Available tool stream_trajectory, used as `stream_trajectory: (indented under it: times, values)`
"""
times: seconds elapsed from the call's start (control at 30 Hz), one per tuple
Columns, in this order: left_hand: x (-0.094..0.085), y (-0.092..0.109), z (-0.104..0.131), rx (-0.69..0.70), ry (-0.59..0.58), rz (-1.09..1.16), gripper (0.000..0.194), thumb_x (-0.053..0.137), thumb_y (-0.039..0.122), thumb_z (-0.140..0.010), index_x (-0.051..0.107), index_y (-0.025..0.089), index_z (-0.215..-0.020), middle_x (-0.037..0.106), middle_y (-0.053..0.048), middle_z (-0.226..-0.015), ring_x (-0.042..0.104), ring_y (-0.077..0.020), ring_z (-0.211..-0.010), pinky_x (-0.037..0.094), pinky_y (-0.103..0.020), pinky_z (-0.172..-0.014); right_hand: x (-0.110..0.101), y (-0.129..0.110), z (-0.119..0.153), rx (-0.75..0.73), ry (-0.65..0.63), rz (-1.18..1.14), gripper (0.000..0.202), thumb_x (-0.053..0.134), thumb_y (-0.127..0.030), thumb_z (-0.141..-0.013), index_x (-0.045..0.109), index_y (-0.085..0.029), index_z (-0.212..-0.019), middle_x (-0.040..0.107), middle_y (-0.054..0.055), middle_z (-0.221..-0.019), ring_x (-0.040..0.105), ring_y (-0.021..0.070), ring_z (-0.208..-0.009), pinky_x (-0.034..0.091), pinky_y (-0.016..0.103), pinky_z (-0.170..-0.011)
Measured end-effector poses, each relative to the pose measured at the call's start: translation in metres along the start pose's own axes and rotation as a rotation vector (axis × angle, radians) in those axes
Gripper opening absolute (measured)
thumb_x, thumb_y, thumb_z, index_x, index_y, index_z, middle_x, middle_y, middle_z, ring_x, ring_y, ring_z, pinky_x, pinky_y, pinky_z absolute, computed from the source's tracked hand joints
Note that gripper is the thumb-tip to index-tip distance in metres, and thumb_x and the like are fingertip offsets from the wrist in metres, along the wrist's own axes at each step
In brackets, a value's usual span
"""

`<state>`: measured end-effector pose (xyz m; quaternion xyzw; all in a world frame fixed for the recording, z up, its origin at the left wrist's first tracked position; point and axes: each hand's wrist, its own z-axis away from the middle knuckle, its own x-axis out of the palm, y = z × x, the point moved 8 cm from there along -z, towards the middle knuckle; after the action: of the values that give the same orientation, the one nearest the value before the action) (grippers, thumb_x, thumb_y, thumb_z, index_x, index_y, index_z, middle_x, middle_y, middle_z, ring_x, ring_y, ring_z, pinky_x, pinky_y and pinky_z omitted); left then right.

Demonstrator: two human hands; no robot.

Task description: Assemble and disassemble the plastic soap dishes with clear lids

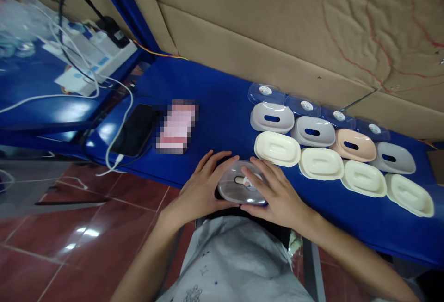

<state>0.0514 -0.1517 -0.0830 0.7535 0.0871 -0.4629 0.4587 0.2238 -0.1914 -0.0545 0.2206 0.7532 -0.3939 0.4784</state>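
Note:
Both of my hands are wrapped round a soap dish [229, 186] at the front edge of the blue table. It has a grey slotted tray under a clear lid with a round sticker. My left hand [204, 184] grips its left end, and my right hand [277, 195] holds the right end with fingers over the lid. Right of them stand several cream bases [276, 148] in a row. Behind those lie slotted trays, grey [267, 128] and one peach [364, 154]. Several clear lids [255, 93] with stickers form the back row.
A black phone [133, 131] with a white cable and a blurred-out pink item [176, 126] lie left on the table [215, 94]. Farther left, a power strip [100, 66] has tangled cords and a black adapter [114, 31]. Cardboard [277, 24] stands along the back.

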Motion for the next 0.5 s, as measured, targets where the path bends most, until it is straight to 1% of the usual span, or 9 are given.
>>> stream_trajectory:
  times: [0.07, 0.2, 0.3, 0.4, 0.5]
  values:
    - [0.0, -0.0003, 0.0, -0.006, -0.006, -0.002, 0.112, 0.094, 0.053, -0.081, 0.027, 0.034, -0.17, 0.049, -0.01, -0.166, 0.044, -0.0356, -0.158, 0.023, -0.059, -0.138, 0.0003, -0.0008, -0.0002, -0.005, 0.002, 0.006, 0.1, 0.074, -0.057, -0.098, 0.016, -0.033, -0.176, 0.045, 0.018, -0.17, 0.048, 0.0426, -0.154, 0.045, 0.068, -0.124]
    - [0.0023, 0.0012, -0.0006, 0.03, -0.028, 0.012, 0.108, 0.09, 0.053, -0.085, 0.024, 0.034, -0.169, 0.054, -0.009, -0.162, 0.052, -0.0317, -0.152, 0.018, -0.06, -0.139, -0.0016, -0.0035, -0.001, -0.016, 0.027, 0.037, 0.099, 0.073, -0.057, -0.099, 0.016, -0.032, -0.176, 0.047, 0.02, -0.167, 0.049, 0.0432, -0.152, 0.049, 0.068, -0.12]
    - [0.003, 0.0, -0.0011, 0.034, -0.025, 0.009, 0.109, 0.09, 0.053, -0.085, 0.025, 0.034, -0.169, 0.055, -0.009, -0.162, 0.052, -0.0314, -0.152, 0.019, -0.059, -0.139, 0.0, -0.0053, -0.0008, -0.021, 0.037, 0.039, 0.098, 0.073, -0.054, -0.1, 0.018, -0.03, -0.176, 0.048, 0.021, -0.165, 0.048, 0.0429, -0.153, 0.05, 0.067, -0.12]
    - [0.0038, -0.0015, -0.0014, 0.029, -0.034, 0.013, 0.11, 0.091, 0.054, -0.084, 0.025, 0.035, -0.169, 0.055, -0.008, -0.162, 0.052, -0.0319, -0.152, 0.018, -0.059, -0.139, 0.0067, -0.0049, 0.0001, -0.013, 0.03, 0.015, 0.099, 0.073, -0.056, -0.099, 0.015, -0.033, -0.177, 0.048, 0.02, -0.166, 0.048, 0.0422, -0.153, 0.049, 0.068, -0.12]
    - [0.0034, -0.002, -0.002, 0.023, -0.036, 0.012, 0.109, 0.091, 0.052, -0.083, 0.026, 0.035, -0.169, 0.056, -0.008, -0.162, 0.053, -0.0319, -0.151, 0.018, -0.059, -0.139, 0.0051, -0.0019, -0.001, -0.033, 0.013, 0.013, 0.103, 0.072, -0.059, -0.099, 0.013, -0.029, -0.177, 0.044, 0.023, -0.168, 0.044, 0.044, -0.156, 0.045, 0.07, -0.122]
